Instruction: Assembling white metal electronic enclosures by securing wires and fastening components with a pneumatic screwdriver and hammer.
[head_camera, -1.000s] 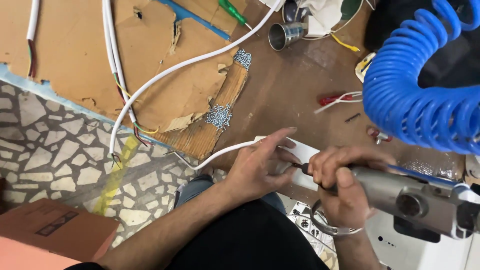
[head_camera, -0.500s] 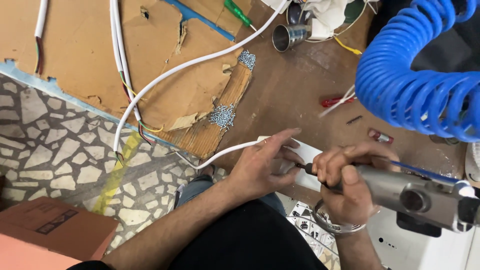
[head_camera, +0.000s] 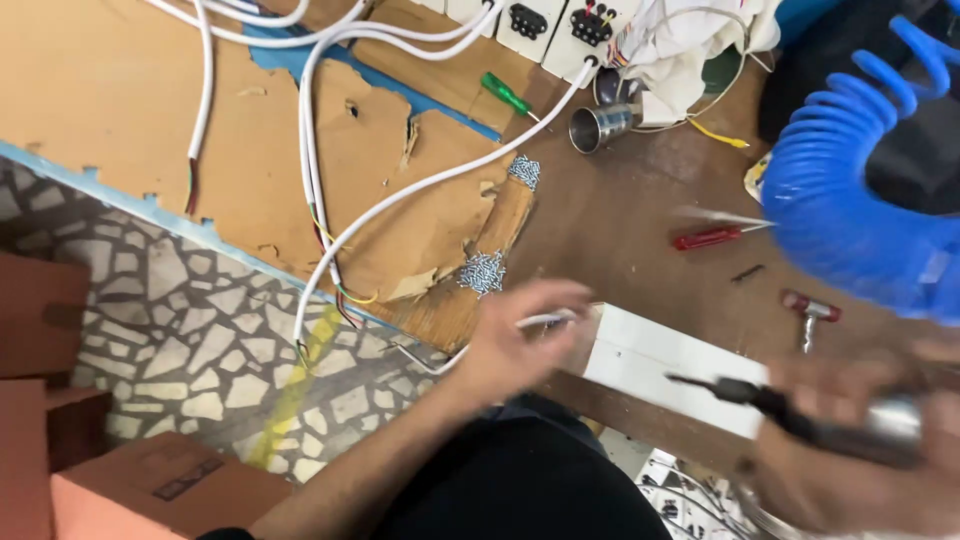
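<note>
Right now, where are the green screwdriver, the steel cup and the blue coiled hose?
Green screwdriver (head_camera: 504, 94): head view, on its handle.
Steel cup (head_camera: 598, 128): head view, on its shiny side wall.
Blue hose (head_camera: 850, 230): head view, on the middle coils.
</note>
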